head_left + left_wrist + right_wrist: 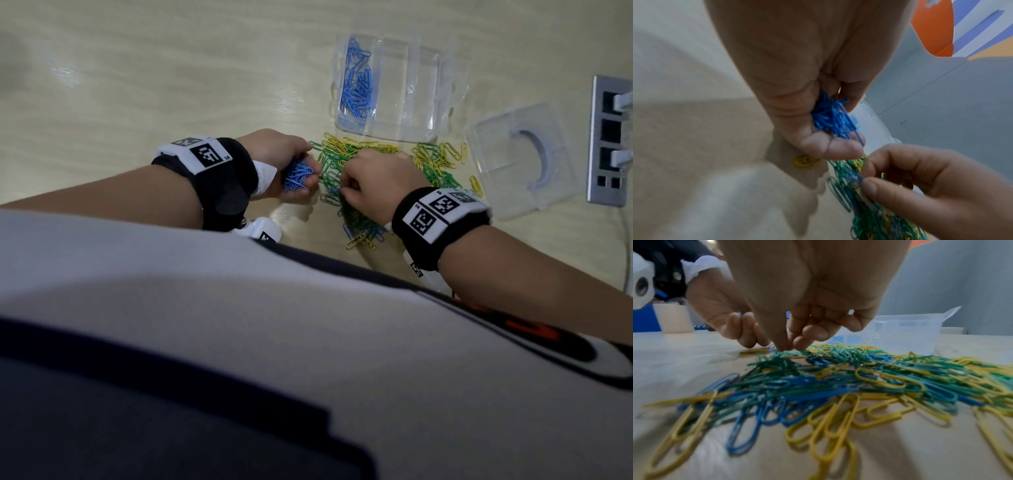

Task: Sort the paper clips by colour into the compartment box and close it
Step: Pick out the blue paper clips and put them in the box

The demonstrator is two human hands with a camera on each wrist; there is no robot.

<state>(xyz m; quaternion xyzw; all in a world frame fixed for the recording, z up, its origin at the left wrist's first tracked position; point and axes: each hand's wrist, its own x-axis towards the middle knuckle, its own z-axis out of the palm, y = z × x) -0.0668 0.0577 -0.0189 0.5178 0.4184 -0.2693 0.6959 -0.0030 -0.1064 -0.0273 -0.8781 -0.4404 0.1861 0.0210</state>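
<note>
A loose pile of green, yellow and blue paper clips (376, 171) lies on the pale wooden table. Behind it stands the clear compartment box (424, 89), open, with blue clips (356, 82) in its left compartment. Its clear lid (520, 161) lies apart on the right. My left hand (301, 178) is curled round a bunch of blue clips (830, 118) just left of the pile. My right hand (342, 193) is over the pile's left edge, thumb and forefinger pinching a blue clip (856, 177) among the green ones (789, 356).
A grey socket strip (609, 140) with white plugs sits at the table's right edge, and a cable runs down from it. A white cup-like object (673, 318) stands behind my left hand. My torso fills the near side of the head view.
</note>
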